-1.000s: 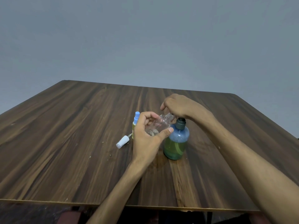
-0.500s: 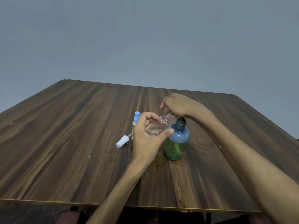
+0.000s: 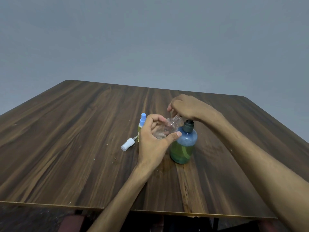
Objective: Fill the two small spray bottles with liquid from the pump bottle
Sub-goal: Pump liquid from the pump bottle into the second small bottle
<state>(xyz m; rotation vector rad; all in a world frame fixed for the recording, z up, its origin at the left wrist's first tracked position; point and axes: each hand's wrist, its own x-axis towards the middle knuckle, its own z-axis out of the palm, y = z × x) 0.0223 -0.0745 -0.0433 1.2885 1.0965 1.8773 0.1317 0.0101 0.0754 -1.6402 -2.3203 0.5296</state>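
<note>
Wooden desk [image 3: 70, 148], near to far: left hand [image 3: 154, 143], fingers and thumb curled round a clear small spray bottle [image 3: 168, 128], uncapped, tilted, its threaded neck toward the pump; contents not discernible. Just right of it, upright pump bottle [image 3: 184, 146], blue plastic, yellow-green liquid to about half; right hand [image 3: 185, 107] over its dark pump head, fingers bent downward, grip unclear. Left: loose white spray cap [image 3: 127, 144] lying flat; behind the hand, second spray bottle [image 3: 141, 127], blue-topped, yellowish contents.
</note>
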